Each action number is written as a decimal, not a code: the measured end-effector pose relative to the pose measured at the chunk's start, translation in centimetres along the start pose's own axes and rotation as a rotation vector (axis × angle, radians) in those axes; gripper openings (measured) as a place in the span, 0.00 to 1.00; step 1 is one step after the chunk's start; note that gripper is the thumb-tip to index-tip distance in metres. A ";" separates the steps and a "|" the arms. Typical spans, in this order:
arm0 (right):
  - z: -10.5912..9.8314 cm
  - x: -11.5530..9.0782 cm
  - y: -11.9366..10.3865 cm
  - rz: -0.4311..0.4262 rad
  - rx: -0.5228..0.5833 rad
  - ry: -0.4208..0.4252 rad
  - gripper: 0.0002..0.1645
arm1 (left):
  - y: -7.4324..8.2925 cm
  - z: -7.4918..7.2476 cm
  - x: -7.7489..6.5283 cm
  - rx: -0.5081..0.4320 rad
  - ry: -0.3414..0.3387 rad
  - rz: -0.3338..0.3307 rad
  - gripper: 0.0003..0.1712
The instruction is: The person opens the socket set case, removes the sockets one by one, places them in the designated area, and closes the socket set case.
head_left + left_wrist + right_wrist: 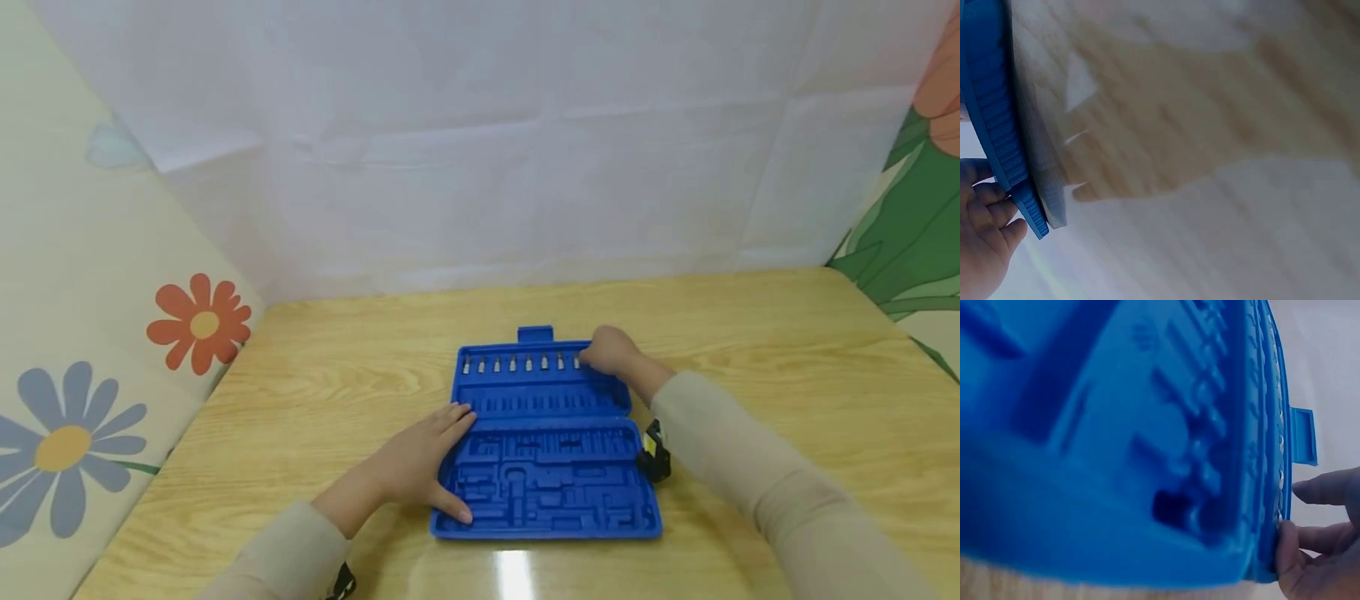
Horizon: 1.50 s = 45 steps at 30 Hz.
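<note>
Between the bare left hand [420, 458] and the bare right hand [611, 354], one hinged case of blue moulded plastic [551, 423], opened out on the yellow wood-grain table [337, 375]. Two halves, each with its long axis running from the left hand's side across to the right; hinge line parallel to that, just beside the left fingertips. At the far edge, left of the right hand, one rectangular blue latch tab [536, 334], pointing away from the body. In the far half, eight small silver metal bits [513, 364] countable in one row leading leftward from the right fingertips, their long axes running near to far, crosswise to the case; cannot tell of any more behind the right hand. Left grip relaxed, not clenched, resting over the case's left edge, with fingertips by the hinge and thumb over the near-left corner. Right grip bent at the fingers, touching the far half at the row's right end; cannot tell whether pinching a bit or only touching. Just below the right hand, at the wrist, one black device [654, 454]; beyond both hands, one creased white sheet [495, 167].
</note>
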State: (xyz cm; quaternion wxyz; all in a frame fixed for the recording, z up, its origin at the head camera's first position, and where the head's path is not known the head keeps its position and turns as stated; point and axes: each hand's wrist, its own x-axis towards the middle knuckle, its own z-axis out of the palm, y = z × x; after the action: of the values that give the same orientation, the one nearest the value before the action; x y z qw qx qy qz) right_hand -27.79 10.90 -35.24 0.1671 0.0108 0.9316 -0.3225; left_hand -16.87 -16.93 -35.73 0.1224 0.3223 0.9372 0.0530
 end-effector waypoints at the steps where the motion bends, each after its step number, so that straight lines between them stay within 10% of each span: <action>1: 0.1 0.0 0.1 0.007 0.026 0.013 0.12 | 0.0 0.0 0.0 0.001 0.000 -0.001 0.69; 9: 0.5 0.2 0.5 0.106 0.296 0.120 0.06 | 0.1 0.1 -0.2 -0.002 -0.002 -0.008 0.70; 28: -0.4 -1.4 3.0 -0.025 0.602 0.154 0.10 | 0.6 0.1 0.3 -0.027 -0.033 -0.006 0.69; 45: -5.1 -4.0 8.9 -0.154 0.489 0.149 0.15 | 0.4 -0.5 0.0 0.003 -0.010 -0.013 0.69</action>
State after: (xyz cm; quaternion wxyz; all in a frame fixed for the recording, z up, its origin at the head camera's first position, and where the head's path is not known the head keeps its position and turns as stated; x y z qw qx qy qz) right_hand -24.49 21.40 -35.51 0.0652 0.0035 0.8338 -0.5482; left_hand -16.76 -16.58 -35.15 0.1269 0.3167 0.9387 0.0490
